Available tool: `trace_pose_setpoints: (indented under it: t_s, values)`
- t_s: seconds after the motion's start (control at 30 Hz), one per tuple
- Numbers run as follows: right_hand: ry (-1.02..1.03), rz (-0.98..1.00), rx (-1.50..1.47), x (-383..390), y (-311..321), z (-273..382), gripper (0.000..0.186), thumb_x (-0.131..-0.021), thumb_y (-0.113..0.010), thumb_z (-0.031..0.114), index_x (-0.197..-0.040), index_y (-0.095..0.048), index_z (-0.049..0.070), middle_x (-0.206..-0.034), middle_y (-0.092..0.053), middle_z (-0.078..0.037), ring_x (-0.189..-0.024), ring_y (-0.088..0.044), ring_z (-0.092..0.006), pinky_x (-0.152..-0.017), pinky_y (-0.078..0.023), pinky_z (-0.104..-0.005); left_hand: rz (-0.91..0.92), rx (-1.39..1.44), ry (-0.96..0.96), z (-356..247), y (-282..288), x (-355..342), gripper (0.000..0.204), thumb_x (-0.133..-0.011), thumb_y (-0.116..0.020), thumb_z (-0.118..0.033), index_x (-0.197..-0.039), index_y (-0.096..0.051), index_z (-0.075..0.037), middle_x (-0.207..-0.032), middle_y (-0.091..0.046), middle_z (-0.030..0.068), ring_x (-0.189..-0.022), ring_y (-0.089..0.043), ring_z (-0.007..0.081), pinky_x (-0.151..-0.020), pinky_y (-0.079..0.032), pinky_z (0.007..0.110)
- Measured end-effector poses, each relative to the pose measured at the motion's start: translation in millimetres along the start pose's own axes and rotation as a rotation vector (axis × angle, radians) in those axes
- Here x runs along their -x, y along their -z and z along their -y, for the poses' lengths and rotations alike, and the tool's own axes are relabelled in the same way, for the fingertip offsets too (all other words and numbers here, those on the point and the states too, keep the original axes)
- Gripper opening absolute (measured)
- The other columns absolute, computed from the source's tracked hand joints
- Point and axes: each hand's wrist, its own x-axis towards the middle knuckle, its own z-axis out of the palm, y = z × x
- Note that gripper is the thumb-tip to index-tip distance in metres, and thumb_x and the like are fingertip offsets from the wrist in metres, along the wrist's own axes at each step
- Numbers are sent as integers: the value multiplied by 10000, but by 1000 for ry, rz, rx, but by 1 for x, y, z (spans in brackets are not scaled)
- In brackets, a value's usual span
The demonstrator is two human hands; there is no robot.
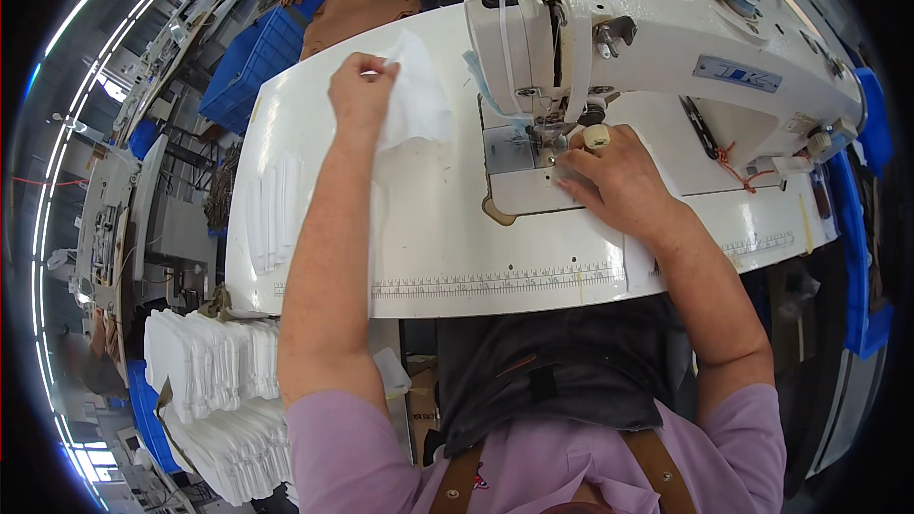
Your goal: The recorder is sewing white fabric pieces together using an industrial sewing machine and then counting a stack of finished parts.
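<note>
My left hand (360, 100) is raised over the left half of the white table, its thumb and fingers pinched on the upper edge of a white cloth piece (419, 100). The cloth hangs down to the right of the hand. At the white sewing machine (657, 24), my right hand (624, 176) rests beside the needle area with its fingers curled in. A cream-coloured cover (596, 137) sits on one of its fingers. Whatever lies between those fingertips is hidden. Left of them shows the metal needle plate (509, 150).
Folded white pieces (274, 209) lie on the table's left side. A ruler strip (495, 280) runs along the front edge. Black snips (700, 126) and red thread (731, 167) lie under the machine arm. White stacks (209, 362) stand lower left; a blue basket (252, 67) and brown fabric (362, 14) sit behind.
</note>
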Motion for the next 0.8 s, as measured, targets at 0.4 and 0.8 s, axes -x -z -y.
trace_pose_setpoints:
  t_s: [0.4, 0.8]
  values:
    - [-20, -16, 19, 5, -2, -5, 212, -786, -749, 208, -946, -694, 81, -897, -593, -105, -875, -565, -280, -813, -423, -402, 162, -312, -42, 24, 87, 20, 190, -780, -792, -216, -869, -726, -62, -961, -684, 93, -937, -654, 211, -821, -500, 342]
    - [132, 10, -14, 1, 11, 18, 206, -760, -754, 152, -931, -662, 85, -928, -620, -59, -897, -606, -253, -836, -446, -403, 296, -149, -172, 0, 104, 77, 226, -838, -746, -191, -1004, -717, -40, -1131, -699, 112, -1024, -670, 256, -829, -536, 363]
